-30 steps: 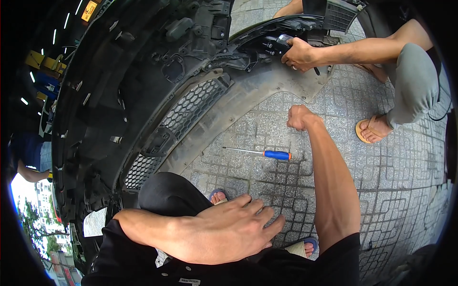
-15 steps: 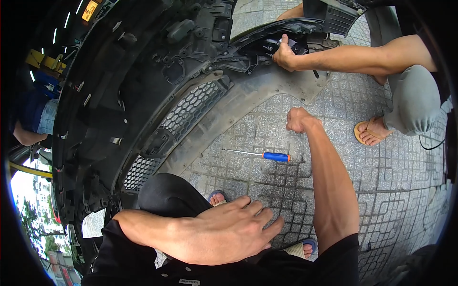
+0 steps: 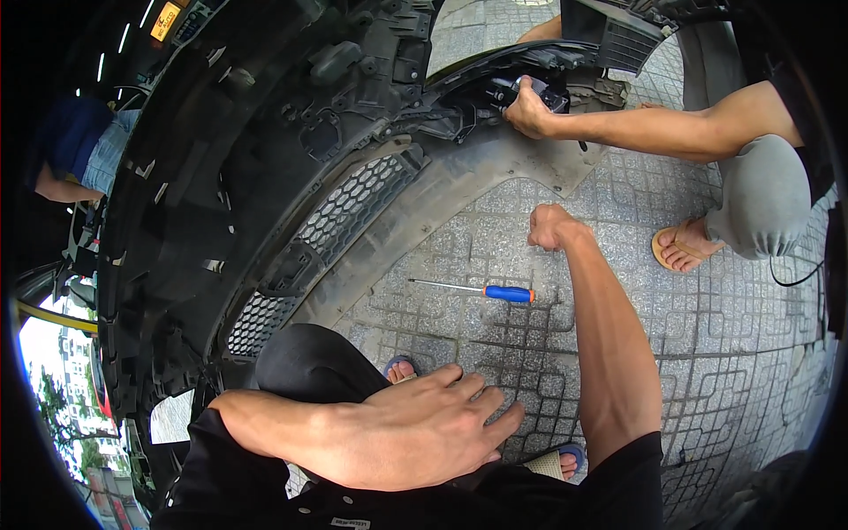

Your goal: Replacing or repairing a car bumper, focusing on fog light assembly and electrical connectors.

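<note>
My left hand [image 3: 442, 420] hangs low across my lap beside my dark knee, fingers spread and slightly bent, holding nothing visible. My right hand [image 3: 548, 225] is curled into a fist over the paving, short of the bumper's dusty lower edge, with nothing seen in it. A blue-and-orange screwdriver [image 3: 508, 293] lies on the ground between my hands. The large black bumper [image 3: 194, 177], with two honeycomb grilles [image 3: 344, 203], fills the left and top. A co-worker's hand [image 3: 526, 115] grips a dark part in the upper housing [image 3: 481, 102], beside a black slatted piece [image 3: 623, 44].
Grey patterned paving [image 3: 707, 336] spreads under us. The co-worker's grey knee [image 3: 764, 194], sandalled foot [image 3: 685, 247] and a black cable [image 3: 795, 278] are at the right. Another person [image 3: 84, 150] in dark blue is at far left. My sandalled feet [image 3: 556, 464] are below.
The co-worker's hand has shifted slightly left in the housing, and their arm and knee sit lower in view. The person at far left has moved upward in the picture. My hands barely moved.
</note>
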`<state>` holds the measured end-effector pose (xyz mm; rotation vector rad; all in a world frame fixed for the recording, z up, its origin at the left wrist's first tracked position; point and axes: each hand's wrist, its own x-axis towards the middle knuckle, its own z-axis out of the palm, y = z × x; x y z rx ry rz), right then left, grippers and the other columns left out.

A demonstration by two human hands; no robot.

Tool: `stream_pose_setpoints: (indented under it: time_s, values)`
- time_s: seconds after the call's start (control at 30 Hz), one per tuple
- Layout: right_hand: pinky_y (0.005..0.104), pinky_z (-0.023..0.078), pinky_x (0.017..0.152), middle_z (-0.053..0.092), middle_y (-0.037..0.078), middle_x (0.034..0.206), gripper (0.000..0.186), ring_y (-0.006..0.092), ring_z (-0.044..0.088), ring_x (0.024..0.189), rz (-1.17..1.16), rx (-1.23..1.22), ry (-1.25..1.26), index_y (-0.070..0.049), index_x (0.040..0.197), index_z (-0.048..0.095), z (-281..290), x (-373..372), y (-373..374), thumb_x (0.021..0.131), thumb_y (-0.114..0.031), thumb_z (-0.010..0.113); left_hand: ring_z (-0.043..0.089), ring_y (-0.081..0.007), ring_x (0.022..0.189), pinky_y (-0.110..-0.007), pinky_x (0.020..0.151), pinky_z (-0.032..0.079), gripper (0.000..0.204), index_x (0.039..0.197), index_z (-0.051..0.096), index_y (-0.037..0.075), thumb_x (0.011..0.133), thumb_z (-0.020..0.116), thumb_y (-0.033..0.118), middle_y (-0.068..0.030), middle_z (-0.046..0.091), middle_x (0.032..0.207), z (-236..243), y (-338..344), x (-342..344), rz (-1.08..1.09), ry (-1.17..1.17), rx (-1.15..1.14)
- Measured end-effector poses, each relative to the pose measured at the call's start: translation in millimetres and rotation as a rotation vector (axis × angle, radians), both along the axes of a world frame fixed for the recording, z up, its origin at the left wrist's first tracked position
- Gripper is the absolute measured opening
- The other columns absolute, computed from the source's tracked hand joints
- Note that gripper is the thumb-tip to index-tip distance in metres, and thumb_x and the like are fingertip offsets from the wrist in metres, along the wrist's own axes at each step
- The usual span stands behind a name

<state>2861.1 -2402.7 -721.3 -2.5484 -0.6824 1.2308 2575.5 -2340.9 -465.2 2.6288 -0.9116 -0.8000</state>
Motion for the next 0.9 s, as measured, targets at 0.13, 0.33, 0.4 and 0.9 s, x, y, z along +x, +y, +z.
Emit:
stream_pose_setpoints:
  time_s: [0.13,0.33,0.4,0.9]
  values:
    - [0.0504,0.057,0.107,0.068,0.020,0.142,0.048,0.0355,0.066,0.132,0.007,-0.008,-0.006,-0.001,0.133,0.072,2.2,-0.9,-0.5,0.086,-0.011,0.071,0.067,-0.0321,0.107,-0.041,0.094,0.052,0.053,0.142,0.058,-0.005,0.106,0.062,0.034,-0.0196,0.068,0.113,-1.1,-0.5,-2.4,-0.008,-0.032,0.015]
    - [0.0502,0.056,0.108,0.068,0.018,0.143,0.048,0.0350,0.066,0.133,-0.019,-0.015,0.024,-0.001,0.135,0.071,-2.6,1.6,0.6,0.089,-0.015,0.068,0.067,-0.0325,0.109,-0.041,0.095,0.052,0.053,0.141,0.058,-0.005,0.106,0.061,0.034,-0.0197,0.068,0.113,0.0,0.8,-1.1,-0.006,-0.033,-0.002]
    - [0.0494,0.056,0.108,0.068,0.018,0.144,0.049,0.0349,0.066,0.133,-0.017,-0.007,0.009,-0.002,0.136,0.070,-3.4,1.6,0.3,0.088,-0.013,0.067,0.067,-0.0326,0.109,-0.042,0.095,0.052,0.052,0.142,0.058,-0.005,0.106,0.061,0.034,-0.0196,0.068,0.113,-0.5,-0.1,-1.1,-0.006,-0.026,-0.002]
    - [0.0498,0.055,0.109,0.066,0.017,0.146,0.050,0.0344,0.065,0.135,-0.019,-0.011,0.019,-0.002,0.139,0.068,8.3,-0.7,0.0,0.089,-0.010,0.065,0.067,-0.0330,0.107,-0.043,0.097,0.052,0.053,0.143,0.057,-0.004,0.108,0.059,0.035,-0.0196,0.067,0.112,-1.4,-1.0,-0.5,-0.005,-0.012,-0.004]
